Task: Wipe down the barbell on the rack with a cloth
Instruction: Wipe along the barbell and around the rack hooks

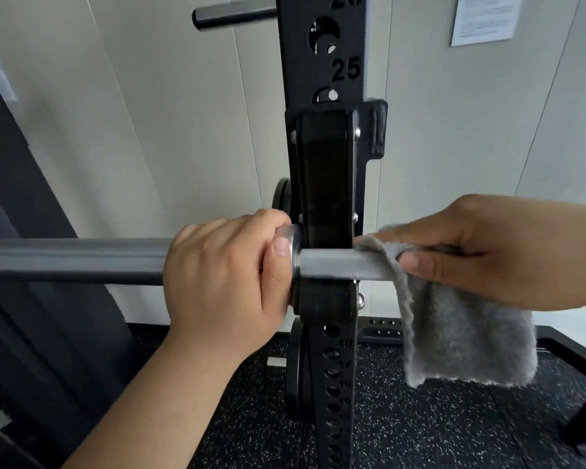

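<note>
Right of the rack post, I find the right hand (pixel 481 252) closed around a grey cloth (pixel 460 333), fingers over the top and thumb underneath, pinching it against the barbell (pixel 332 265). The cloth is draped over the bar just beside the hook (pixel 322 184), and most of it hangs loose below the hand.

Left of the post, the left hand (pixel 224 275) grips the thick sleeve (pixel 71 260) of the same bar, fingers curled over it, thumb lying against the shiny collar (pixel 293 255).

The barbell lies level across the view, its rough-textured thin part resting in the black hook, which is mounted on the black rack (pixel 322 72) upright. The upright carries a column of holes and the number 25 above the hook. A dark round peg (pixel 234 16) sticks out to the left near its top. Black weight plates (pixel 296 367) sit behind the upright, one partly seen at hook level and others lower down.

Underneath, I record a black floor (pixel 420 428) with pale specks. Behind everything stands a pale panelled wall (pixel 149 130), with a printed sheet of paper (pixel 484 18) stuck on it at upper right; its text is too blurred to read.
</note>
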### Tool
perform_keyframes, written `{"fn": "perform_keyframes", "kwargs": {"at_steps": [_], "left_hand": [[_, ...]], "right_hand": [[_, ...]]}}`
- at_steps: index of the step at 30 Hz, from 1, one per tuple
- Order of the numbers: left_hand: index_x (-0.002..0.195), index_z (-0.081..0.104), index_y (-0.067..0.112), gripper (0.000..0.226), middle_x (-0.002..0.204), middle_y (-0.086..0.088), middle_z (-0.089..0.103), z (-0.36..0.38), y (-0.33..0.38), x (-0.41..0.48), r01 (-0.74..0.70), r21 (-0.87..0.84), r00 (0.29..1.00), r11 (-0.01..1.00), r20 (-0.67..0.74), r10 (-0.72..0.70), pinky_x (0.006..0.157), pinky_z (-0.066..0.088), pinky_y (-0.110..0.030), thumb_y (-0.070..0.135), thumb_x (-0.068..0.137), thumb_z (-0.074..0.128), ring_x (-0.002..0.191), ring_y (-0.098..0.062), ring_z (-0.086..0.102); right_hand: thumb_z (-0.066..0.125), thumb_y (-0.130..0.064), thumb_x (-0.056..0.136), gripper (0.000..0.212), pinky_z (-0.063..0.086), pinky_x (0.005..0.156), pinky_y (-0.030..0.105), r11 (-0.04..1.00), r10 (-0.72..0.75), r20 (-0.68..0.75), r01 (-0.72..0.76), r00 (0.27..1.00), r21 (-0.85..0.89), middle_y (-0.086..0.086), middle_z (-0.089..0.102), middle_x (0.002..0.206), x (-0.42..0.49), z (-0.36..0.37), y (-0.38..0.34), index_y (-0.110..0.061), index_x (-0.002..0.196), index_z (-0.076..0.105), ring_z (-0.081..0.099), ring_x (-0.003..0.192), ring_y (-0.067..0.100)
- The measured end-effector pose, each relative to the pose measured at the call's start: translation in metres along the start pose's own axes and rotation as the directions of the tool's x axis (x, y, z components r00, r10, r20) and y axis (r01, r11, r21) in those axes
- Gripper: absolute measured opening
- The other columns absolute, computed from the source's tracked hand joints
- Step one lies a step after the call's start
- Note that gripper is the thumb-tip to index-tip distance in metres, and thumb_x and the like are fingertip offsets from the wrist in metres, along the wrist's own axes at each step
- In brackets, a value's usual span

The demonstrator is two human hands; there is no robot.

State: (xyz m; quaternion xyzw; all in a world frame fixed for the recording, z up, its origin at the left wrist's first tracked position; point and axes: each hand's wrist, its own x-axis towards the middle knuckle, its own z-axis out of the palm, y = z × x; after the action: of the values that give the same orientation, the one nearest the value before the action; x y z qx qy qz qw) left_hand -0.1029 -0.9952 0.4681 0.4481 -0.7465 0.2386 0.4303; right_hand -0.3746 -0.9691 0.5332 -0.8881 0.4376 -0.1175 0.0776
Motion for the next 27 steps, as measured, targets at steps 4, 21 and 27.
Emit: {"fn": "perform_keyframes", "kwargs": {"at_steps": [4, 21, 27], "left_hand": [[0.103, 0.071, 0.02, 0.047, 0.077, 0.005, 0.066, 0.0, -0.001, 0.002, -0.006, 0.002, 1.0, 1.0, -0.002, 0.006, 0.066, 0.038, -0.041, 0.036, 0.104, 0.027, 0.07, -0.031, 0.059], [0.099, 0.07, 0.022, 0.041, 0.072, 0.004, 0.064, -0.003, 0.005, 0.005, 0.051, 0.001, 0.998, 0.999, 0.03, -0.051, 0.067, 0.033, -0.039, 0.034, 0.102, 0.031, 0.069, -0.032, 0.057], [0.099, 0.069, 0.022, 0.038, 0.072, 0.003, 0.065, -0.004, 0.005, 0.005, 0.056, 0.0, 0.998, 0.998, 0.042, -0.056, 0.068, 0.032, -0.038, 0.033, 0.102, 0.032, 0.07, -0.033, 0.058]], "right_hand": [[0.026, -0.062, 0.093, 0.052, 0.043, 0.059, 0.021, 0.983, -0.093, -0.092, 0.077, 0.991, -0.165, -0.009, 0.059, 0.063, 0.03, 0.017, -0.021, -0.072, 0.145, 0.025, 0.059, 0.062, 0.004], [0.023, -0.069, 0.1, 0.055, 0.047, 0.045, 0.03, 0.802, -0.03, -0.348, -0.185, 0.937, -0.568, -0.005, 0.055, 0.069, -0.013, 0.039, -0.01, -0.028, 0.111, 0.058, 0.051, 0.046, 0.021], [0.02, -0.069, 0.095, 0.045, 0.048, 0.057, 0.033, 0.957, -0.031, -0.301, -0.058, 0.953, -0.284, -0.012, 0.057, 0.07, 0.015, 0.021, -0.028, -0.037, 0.096, 0.05, 0.057, 0.064, 0.008]]}}
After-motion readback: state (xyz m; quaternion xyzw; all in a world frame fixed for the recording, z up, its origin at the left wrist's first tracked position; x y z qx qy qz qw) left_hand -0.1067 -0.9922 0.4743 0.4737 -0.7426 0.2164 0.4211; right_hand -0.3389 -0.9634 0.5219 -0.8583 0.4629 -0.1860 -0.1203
